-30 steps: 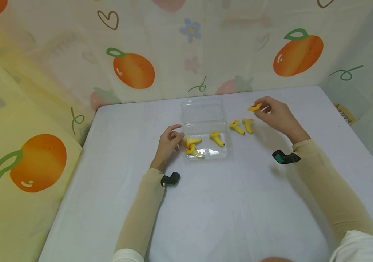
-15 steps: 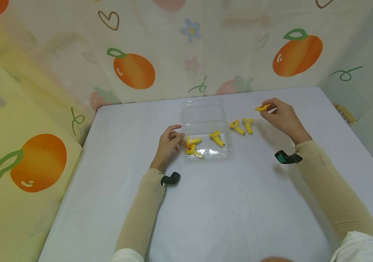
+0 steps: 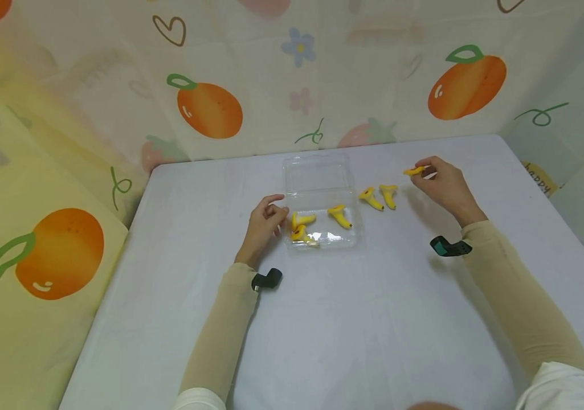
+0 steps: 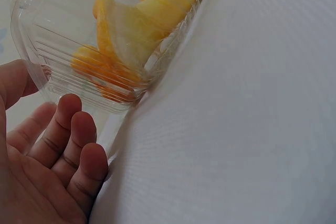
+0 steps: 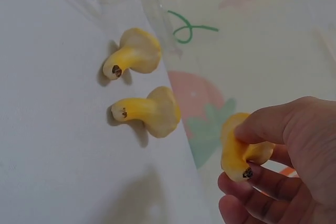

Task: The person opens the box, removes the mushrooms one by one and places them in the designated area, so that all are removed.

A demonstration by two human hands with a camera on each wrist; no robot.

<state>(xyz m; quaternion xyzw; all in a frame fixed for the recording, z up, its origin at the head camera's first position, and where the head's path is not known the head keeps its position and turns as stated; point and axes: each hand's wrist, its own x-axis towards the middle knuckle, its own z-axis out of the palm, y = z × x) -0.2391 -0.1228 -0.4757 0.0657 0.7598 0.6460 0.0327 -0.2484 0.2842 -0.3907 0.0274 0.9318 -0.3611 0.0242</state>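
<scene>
My right hand (image 3: pixel 445 185) pinches a small yellow mushroom-shaped piece (image 5: pixel 235 150) between thumb and fingers, above the table's far right part. The piece has a flared cap and a curved stem with a dark tip. My left hand (image 3: pixel 263 225) is at the left side of a clear plastic clamshell box (image 3: pixel 317 173), which stands with its lid folded back. One digit touches the box rim in the left wrist view, the other fingers loosely bent. Inside lie three similar yellow pieces, one at the right (image 3: pixel 340 217) and two at the left (image 4: pixel 131 30).
Two more yellow pieces, one nearer the box (image 3: pixel 371 199) and one beside it (image 3: pixel 388 196), lie on the white-covered table (image 3: pixel 322 324) between the box and my right hand. A fruit-patterned curtain (image 3: pixel 266 85) hangs behind the table.
My right hand has moved slightly to the right and nearer me with the yellow piece in its pinch. The left hand, box and other pieces have stayed in place.
</scene>
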